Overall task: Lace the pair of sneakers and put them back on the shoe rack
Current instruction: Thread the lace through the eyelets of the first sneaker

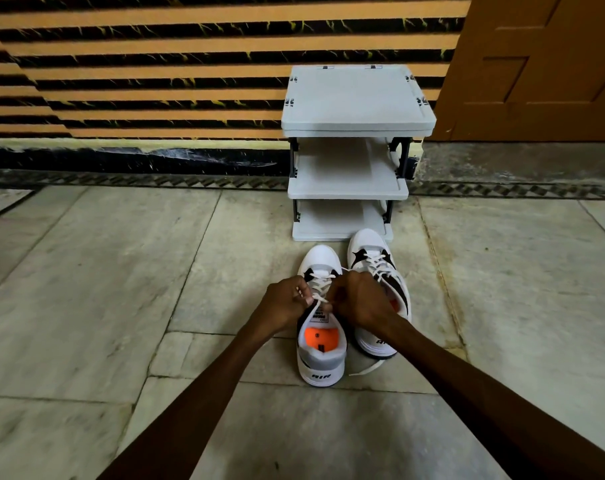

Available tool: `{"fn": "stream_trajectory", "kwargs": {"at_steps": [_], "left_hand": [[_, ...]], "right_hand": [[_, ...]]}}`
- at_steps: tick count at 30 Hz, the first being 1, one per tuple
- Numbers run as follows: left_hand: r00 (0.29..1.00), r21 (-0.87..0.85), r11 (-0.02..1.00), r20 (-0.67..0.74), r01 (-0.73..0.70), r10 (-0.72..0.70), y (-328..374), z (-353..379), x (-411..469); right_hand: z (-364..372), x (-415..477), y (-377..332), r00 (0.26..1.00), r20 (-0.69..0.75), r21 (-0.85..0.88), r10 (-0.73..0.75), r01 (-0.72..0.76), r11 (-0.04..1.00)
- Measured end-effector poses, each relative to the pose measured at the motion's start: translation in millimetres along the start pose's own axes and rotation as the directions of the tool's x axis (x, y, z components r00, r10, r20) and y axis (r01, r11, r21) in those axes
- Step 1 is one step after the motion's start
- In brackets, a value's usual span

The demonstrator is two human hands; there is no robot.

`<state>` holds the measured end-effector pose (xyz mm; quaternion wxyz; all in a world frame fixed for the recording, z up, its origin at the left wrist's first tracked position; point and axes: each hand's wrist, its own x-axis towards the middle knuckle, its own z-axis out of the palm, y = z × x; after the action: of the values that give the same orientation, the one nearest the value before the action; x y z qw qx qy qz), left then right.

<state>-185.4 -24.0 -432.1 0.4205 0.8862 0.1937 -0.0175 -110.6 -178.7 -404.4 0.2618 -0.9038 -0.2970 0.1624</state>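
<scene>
Two white sneakers with black star patches and orange insoles stand side by side on the floor, toes toward the rack. Over the tongue of the left sneaker (321, 355), my left hand (287, 301) and my right hand (358, 299) each pinch an end of its white lace (320, 289). The right sneaker (372, 247) sits partly behind my right wrist, its lace crossed through the eyelets, and a loose lace end (367, 368) trails on the floor by its heel. The grey three-tier shoe rack (358, 123) stands just beyond the toes, its shelves bare.
A stone-tile floor (103, 289) spreads on every side. A striped orange and black wall (155, 64) backs the rack, with a brown wooden door (536, 64) at the right. A mat corner (3, 202) shows at the far left.
</scene>
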Motion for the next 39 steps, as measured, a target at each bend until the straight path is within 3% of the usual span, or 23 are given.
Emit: {"fn": "stream_trajectory", "kwargs": {"at_steps": [3, 11, 18, 25, 32, 39], "left_hand": [[0.998, -0.021, 1.0, -0.058, -0.019, 0.017, 2.0, -0.5, -0.3], [0.998, -0.111, 0.993, -0.053, -0.04, 0.034, 6.4, 3.4, -6.2], [0.997, -0.017, 0.997, -0.041, -0.07, 0.069, 8.3, 3.8, -6.9], [1.0, -0.103, 0.995, 0.001, -0.014, 0.014, 2.7, 2.0, -10.2], [1.0, 0.009, 1.0, -0.002, -0.023, 0.023, 7.6, -1.4, -6.9], [0.99, -0.032, 0.992, 0.08, 0.12, -0.117, 4.9, -8.1, -8.2]], "right_hand": [[4.4, 1.5, -1.1, 1.0, -0.005, -0.027, -0.009, 0.009, 1.0], [-2.3, -3.4, -6.0, 0.999, 0.01, -0.335, -0.038, 0.039, 0.941], [-3.3, -6.3, -6.4, 0.998, -0.001, -0.368, -0.059, 0.054, 0.928], [-2.7, -8.7, -6.3, 0.999, -0.01, -0.364, -0.035, 0.029, 0.931], [-6.7, -11.8, -14.4, 1.0, 0.009, -0.404, -0.023, 0.025, 0.915], [-13.5, -13.0, -11.5, 0.993, 0.115, -0.319, 0.002, 0.035, 0.947]]}}
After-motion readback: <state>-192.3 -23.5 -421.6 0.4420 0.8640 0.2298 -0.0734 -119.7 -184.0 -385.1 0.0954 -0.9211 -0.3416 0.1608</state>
